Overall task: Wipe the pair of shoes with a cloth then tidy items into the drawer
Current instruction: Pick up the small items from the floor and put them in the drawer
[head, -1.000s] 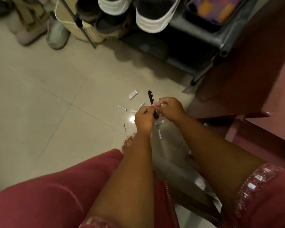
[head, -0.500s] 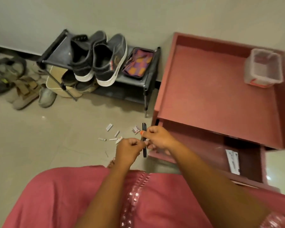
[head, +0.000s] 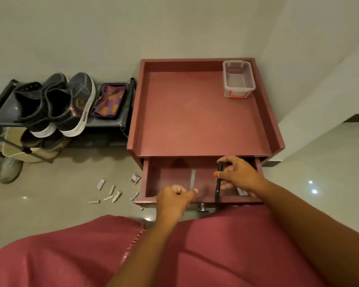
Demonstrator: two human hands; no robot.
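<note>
Your right hand (head: 239,176) pinches black pen (head: 218,184) upright over open drawer (head: 170,175), grip closed round it. Your left hand (head: 173,198) curled at drawer front, contents unclear. Small items (head: 112,194) scattered on floor beside cabinet (head: 195,112); shoes (head: 58,104) on rack (head: 108,123).

**Matt red wood, glossy tile**

The cabinet (head: 195,112) and drawer (head: 174,179) look like matt red-painted wood; the knob (head: 202,207) is shiny metal. The tub (head: 237,79) is clear plastic (orange clip). The shoes (head: 56,102) are dull grey cloth with white rubbery soles. The floor (head: 50,199) is glossy tile. The pen (head: 218,183) is smooth black plastic.
</note>
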